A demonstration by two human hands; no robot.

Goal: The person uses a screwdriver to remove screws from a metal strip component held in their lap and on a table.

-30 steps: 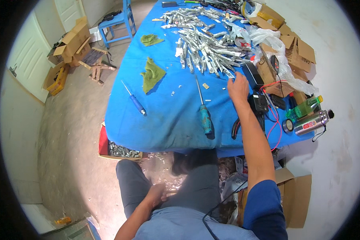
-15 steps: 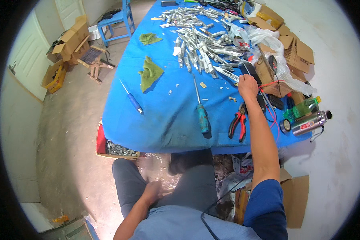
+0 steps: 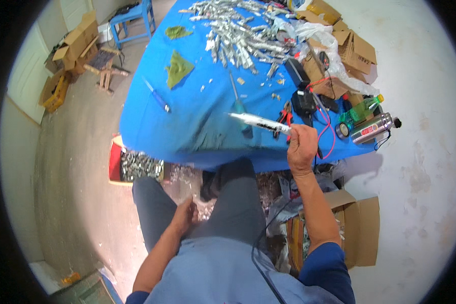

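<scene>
My right hand (image 3: 302, 147) is closed around one end of a thin white-and-silver stick (image 3: 261, 121) with dark print. It is held up over the near right of the table, its narrow end pointing left. Below the stick lie red-handled pliers (image 3: 288, 112) and a teal-handled screwdriver (image 3: 239, 106), both partly covered by it. A heap of similar silvery sticks (image 3: 238, 43) spreads over the far part of the table. My left hand (image 3: 184, 217) rests low between my thighs, fingers curled; what they hold, if anything, is hidden.
The blue-covered table (image 3: 197, 121) also bears a blue screwdriver (image 3: 159, 99), green cloths (image 3: 178, 70), black boxes (image 3: 297, 73) with red wires, a green bottle (image 3: 359, 109) and a steel flask (image 3: 371, 127). A red-sided box of metal pieces (image 3: 142, 164) stands on the floor at left.
My right hand has drawn back from the heap's near right edge toward me, bringing the stick with it. The view has shifted. My left hand stays by my lap.
</scene>
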